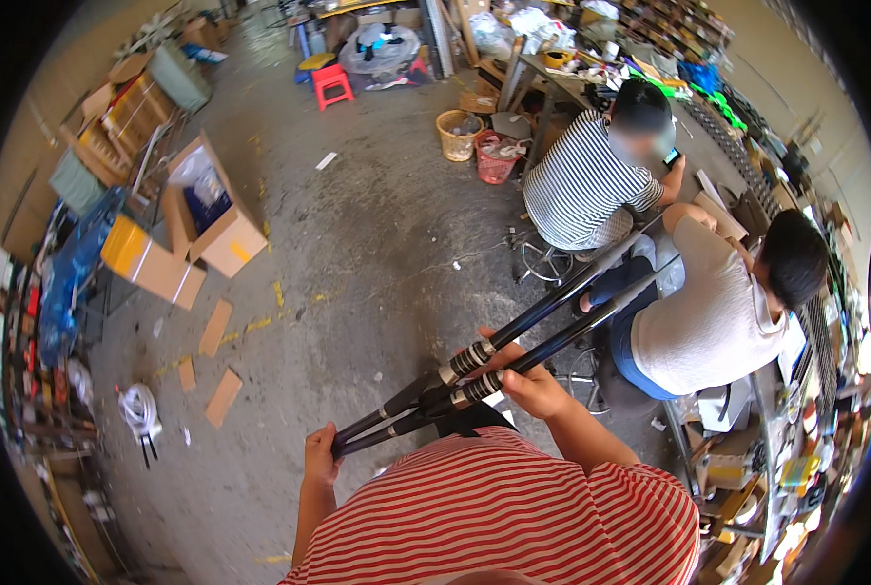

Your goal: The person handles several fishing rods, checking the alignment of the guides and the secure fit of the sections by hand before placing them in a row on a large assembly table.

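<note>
Two long dark fishing rods [544, 314] lie side by side across my body, slanting from lower left to upper right. Each has a metallic threaded collar [472, 392], which looks like a reel seat. My left hand [322, 454] is closed around the butt ends. Further up, just past the collars, my right hand [531, 386] supports the rods with its fingers curled around them from below; part of the grip is hidden. The thin far ends reach up between the two seated people.
A person in a striped shirt [581, 175] and another in a pale shirt [708, 317] sit at a cluttered workbench on the right, close to the rod tips. Open cardboard boxes [232, 244] stand left. Baskets [458, 136] and a red stool [332, 86] are farther off.
</note>
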### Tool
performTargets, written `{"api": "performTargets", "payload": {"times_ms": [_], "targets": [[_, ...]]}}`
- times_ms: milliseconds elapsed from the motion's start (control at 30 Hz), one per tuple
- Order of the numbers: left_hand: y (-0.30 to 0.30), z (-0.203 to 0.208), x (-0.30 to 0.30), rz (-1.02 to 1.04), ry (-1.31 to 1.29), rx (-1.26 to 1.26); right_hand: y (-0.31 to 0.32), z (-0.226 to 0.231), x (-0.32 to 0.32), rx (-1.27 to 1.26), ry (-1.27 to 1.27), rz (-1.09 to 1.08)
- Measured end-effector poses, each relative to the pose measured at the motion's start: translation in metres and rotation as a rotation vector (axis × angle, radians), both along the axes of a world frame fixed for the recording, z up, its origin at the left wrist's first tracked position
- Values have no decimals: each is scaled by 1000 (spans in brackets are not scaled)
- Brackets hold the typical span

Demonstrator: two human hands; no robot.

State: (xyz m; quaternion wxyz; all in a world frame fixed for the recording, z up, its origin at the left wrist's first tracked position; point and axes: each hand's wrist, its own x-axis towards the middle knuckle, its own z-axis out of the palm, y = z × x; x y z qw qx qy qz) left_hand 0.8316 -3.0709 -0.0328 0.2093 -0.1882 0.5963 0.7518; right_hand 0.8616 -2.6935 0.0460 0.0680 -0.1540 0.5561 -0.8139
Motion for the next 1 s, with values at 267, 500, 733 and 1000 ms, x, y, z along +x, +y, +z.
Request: {"api": "performTargets", "payload": {"times_ms": [267, 500, 733, 1000], "targets": [[23, 13, -226, -225, 75, -345, 16, 0, -213, -192, -151, -63], [13, 60, -385, -151, 40, -629, 1, 26, -453, -115, -71, 211], [-1, 16, -556, -81, 64, -401, -21, 14, -643, -54, -100, 260], [56, -7, -867, -325, 13, 53, 42, 54, -810, -134, -149, -174]]}}
